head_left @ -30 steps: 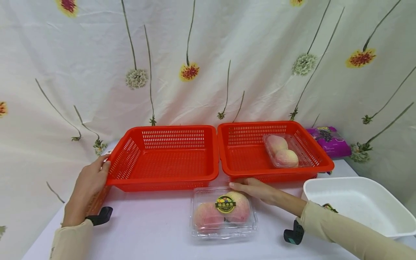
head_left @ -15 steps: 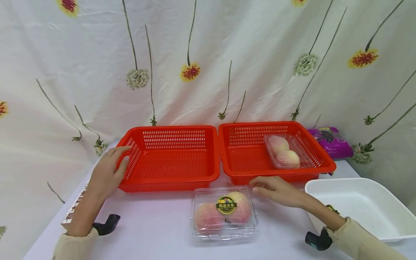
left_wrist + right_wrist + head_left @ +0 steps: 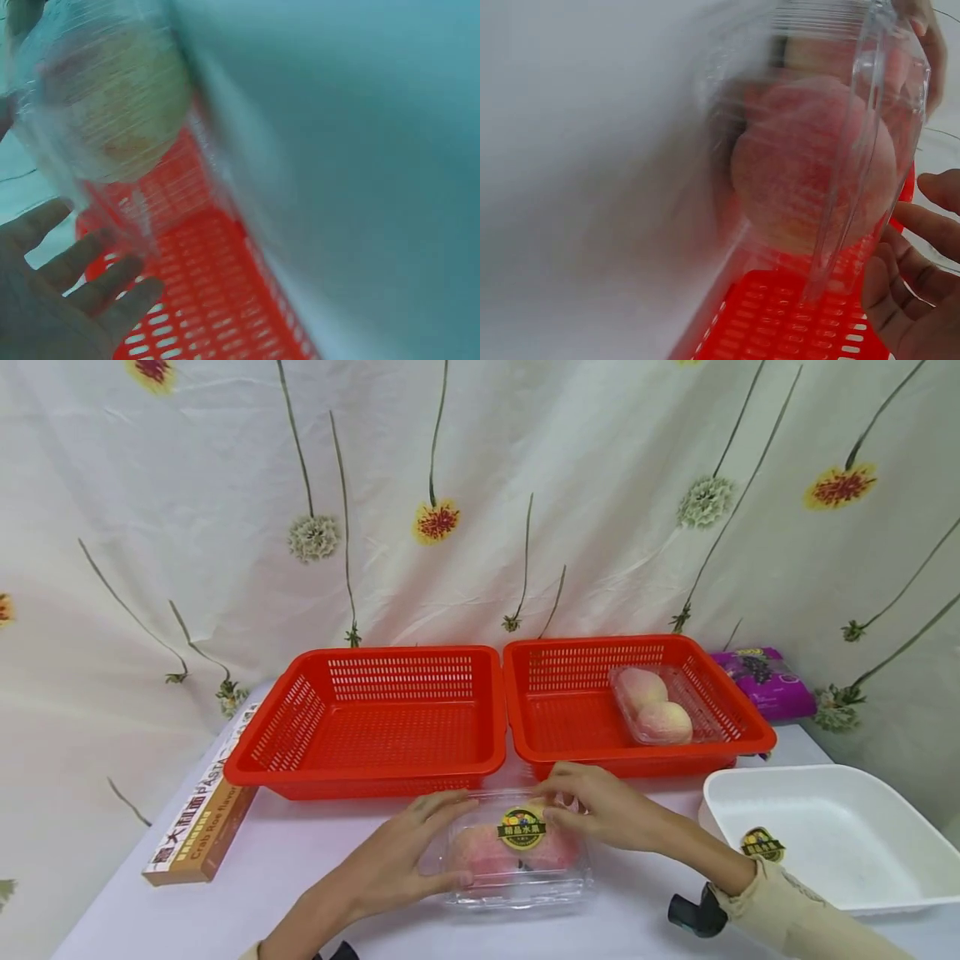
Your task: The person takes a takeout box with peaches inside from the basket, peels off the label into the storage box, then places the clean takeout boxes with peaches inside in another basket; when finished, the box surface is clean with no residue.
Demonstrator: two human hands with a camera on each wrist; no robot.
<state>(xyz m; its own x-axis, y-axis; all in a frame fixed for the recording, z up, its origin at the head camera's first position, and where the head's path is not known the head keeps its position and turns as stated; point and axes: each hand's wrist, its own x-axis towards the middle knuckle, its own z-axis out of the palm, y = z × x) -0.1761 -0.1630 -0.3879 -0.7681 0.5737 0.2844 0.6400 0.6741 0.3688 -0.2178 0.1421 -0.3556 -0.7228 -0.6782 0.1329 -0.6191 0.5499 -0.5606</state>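
A clear plastic clamshell box [image 3: 517, 893] with two peaches and a round label sits on the white table, in front of two red baskets. My left hand [image 3: 390, 860] is at the box's left side, fingers extended and thumb spread apart. At the far right corner my right hand [image 3: 600, 806] has loosely bent fingers over the lid. In the right wrist view its fingers [image 3: 922, 225] lie against or very close to the box edge. The left wrist view shows the left fingers [image 3: 105, 277] straight beside the box; contact there is unclear.
A left red basket [image 3: 401, 739] adjoins a right red basket [image 3: 558, 727] holding another peach box [image 3: 663, 706]. A white tub [image 3: 832, 835] with a label inside stands right. A pasta box [image 3: 206, 827] lies left; a purple bag [image 3: 772, 685] lies behind right.
My left hand has left the left basket's rim and come right and nearer to the clamshell box. My right hand first drew back from the right basket's front, then moved left over the box.
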